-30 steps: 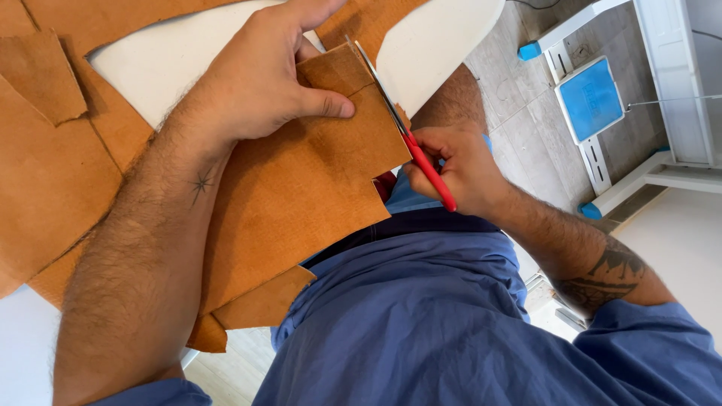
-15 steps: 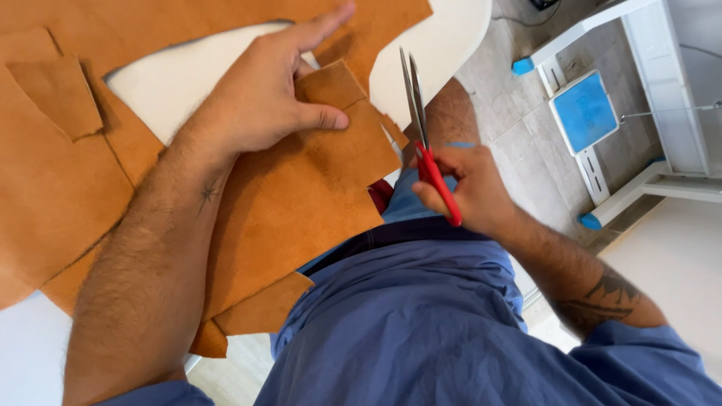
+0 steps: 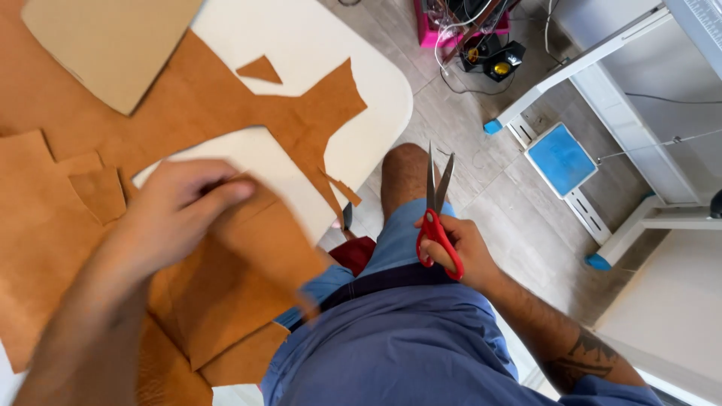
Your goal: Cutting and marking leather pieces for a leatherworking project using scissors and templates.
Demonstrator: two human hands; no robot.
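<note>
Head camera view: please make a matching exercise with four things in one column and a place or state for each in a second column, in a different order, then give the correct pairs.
Things:
1. scissors
2. tan leather sheet
3. small leather triangle
4. blue pad

Places or states:
A. on the tiled floor, beside a white frame
B. lying alone on the white table
C. under the left hand
D. held in the right hand, blades slightly open, away from the table

Pairs: 1-D, 2-C, 3-B, 4-A

The right hand [image 3: 460, 252] has lifted the scissors [image 3: 435, 209] clear of the leather [image 3: 248, 263].
</note>
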